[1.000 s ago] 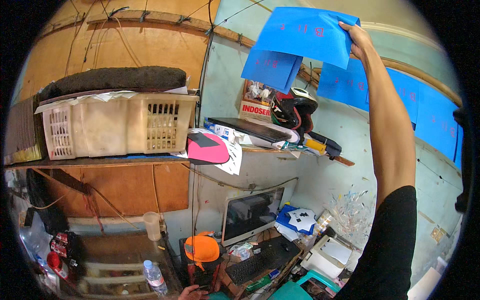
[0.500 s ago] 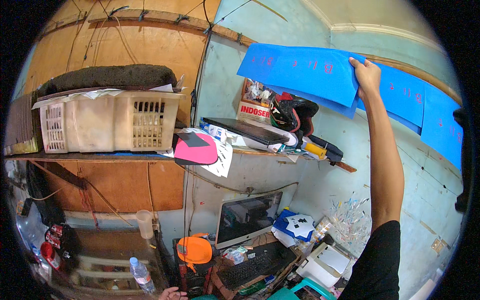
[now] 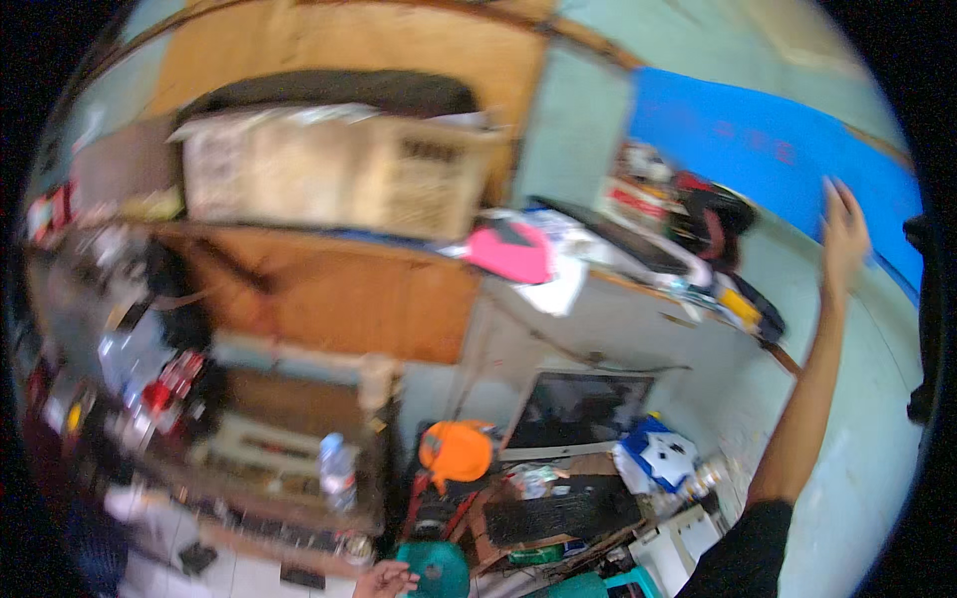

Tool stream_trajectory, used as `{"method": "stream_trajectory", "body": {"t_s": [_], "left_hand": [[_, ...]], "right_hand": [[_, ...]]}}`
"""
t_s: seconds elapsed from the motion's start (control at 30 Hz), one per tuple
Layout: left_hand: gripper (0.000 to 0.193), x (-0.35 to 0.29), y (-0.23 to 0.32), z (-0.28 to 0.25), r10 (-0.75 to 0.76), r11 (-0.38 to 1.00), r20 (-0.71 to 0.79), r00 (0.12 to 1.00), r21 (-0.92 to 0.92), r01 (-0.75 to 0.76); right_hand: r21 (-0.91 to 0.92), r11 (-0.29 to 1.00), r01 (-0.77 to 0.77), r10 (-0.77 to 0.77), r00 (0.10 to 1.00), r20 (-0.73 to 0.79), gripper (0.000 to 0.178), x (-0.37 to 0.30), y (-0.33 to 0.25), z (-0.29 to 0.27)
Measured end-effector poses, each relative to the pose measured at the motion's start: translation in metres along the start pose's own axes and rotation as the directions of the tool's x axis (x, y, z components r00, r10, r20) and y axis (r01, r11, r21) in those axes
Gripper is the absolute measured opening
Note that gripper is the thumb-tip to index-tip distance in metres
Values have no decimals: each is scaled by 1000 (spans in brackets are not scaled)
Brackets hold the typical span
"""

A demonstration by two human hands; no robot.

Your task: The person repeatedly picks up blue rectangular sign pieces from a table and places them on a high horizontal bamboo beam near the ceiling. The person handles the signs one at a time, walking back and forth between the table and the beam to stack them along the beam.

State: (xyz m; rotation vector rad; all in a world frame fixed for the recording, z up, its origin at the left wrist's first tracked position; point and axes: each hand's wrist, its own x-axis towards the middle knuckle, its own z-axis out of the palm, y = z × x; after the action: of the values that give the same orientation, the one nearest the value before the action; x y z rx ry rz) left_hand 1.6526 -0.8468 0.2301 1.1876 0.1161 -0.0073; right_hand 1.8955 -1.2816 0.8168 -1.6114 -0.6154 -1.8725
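A long blue sheet (image 3: 738, 130) with faint red marks hangs along the wall at the upper right, below a wooden strip. My right hand (image 3: 845, 239) is raised in front of its lower part. Its fingers point upward and look apart, with nothing seen between them, though motion smears them. Low in the view, my left hand (image 3: 387, 578) is empty with loosely bent, parted fingers. It is beside a teal stool seat (image 3: 436, 570).
A shelf carries a cream plastic crate (image 3: 319, 174), a pink cutout (image 3: 508, 251), a dark helmet (image 3: 710, 214) and papers. Below are a computer monitor (image 3: 578, 409), a black keyboard (image 3: 563, 510), an orange round object (image 3: 456, 451) and a water bottle (image 3: 337, 473).
My view has swung left, so the scene sits further right. The lifted blue flap is down, and my right hand has let go of its edge. My left hand shows more.
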Motion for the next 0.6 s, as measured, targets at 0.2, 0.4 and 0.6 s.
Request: {"method": "stream_trajectory", "body": {"t_s": [0.2, 0.4, 0.6], "left_hand": [[32, -90, 14, -60, 129, 848, -196, 972, 530, -6], [28, -265, 23, -144, 228, 815, -443, 867, 574, 79], [34, -502, 19, -225, 178, 838, -791, 586, 434, 331]], "right_hand": [[-87, 685, -723, 639, 539, 549, 33, -424, -118, -1], [-587, 576, -570, -154, -780, 606, 23, -820, -388, -96], [-472, 736, -485, -409, -874, 260, 15, -839, -587, -133]]}}
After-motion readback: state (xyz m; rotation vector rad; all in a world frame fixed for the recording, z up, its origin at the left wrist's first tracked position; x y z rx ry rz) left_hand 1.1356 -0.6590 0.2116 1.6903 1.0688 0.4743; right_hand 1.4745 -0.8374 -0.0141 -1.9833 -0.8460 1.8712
